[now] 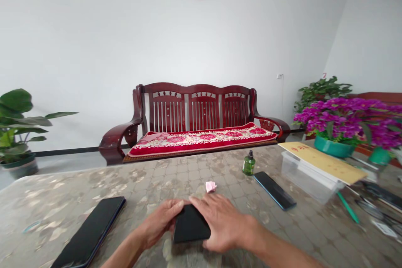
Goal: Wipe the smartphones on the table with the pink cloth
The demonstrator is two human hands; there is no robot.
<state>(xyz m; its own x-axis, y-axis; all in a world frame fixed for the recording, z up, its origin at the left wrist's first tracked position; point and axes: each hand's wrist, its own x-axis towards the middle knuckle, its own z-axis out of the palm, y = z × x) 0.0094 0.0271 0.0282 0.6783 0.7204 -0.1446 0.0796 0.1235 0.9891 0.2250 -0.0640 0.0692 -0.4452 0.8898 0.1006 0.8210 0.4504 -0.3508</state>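
Note:
Between my two hands, low over the near part of the table, is a dark phone [190, 225] with its black face up. My left hand [161, 222] grips its left edge, with the thumb along the far left corner. My right hand [224, 222] wraps the right side, its fingers covering the far right part of the phone. Just beyond the fingers lies a crumpled pink tissue or cloth [210, 186]. Another black phone [91, 232] rests to the left, and a third phone with a blue edge [274, 190] lies to the right.
A green bottle [249, 163] stands near the right phone. Farther right are a clear plastic box [309, 178] under a yellow envelope [323, 160], a green pen-like stick [348, 207] and potted purple flowers [345, 119]. Beyond the patterned table [125, 180] stands a wooden bench [201, 109].

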